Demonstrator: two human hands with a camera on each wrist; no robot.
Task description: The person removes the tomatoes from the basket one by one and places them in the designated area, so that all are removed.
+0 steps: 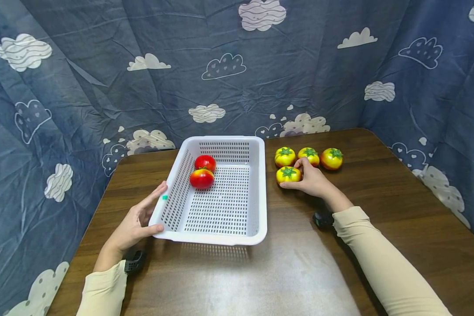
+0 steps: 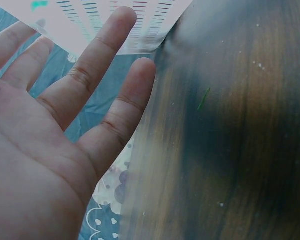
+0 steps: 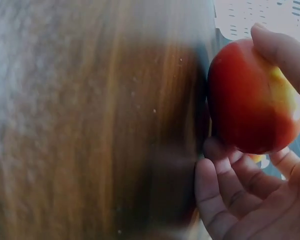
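My right hand (image 1: 315, 182) holds a yellow-and-red tomato (image 1: 288, 174) with a green leafy top, thumb on the near side and fingers at the far side. In the right wrist view this tomato (image 3: 252, 100) shows its red side, close to the tabletop. Three similar tomatoes sit just behind it, one of them (image 1: 332, 159) redder and farther right. A white perforated plastic basket (image 1: 217, 239) stands left of these. Two red tomatoes (image 1: 202, 178) lie inside, near its left wall. My left hand (image 1: 130, 224) is at the basket's left side, fingers spread and fairly straight, thumb by the near corner.
The brown wooden table (image 1: 229, 285) reaches back to a dark blue curtain (image 1: 174, 101) with white clouds, which also hangs along both sides. A small green sticker (image 1: 165, 197) marks the basket's left rim. Dark wrist devices (image 1: 135, 262) sit below both hands.
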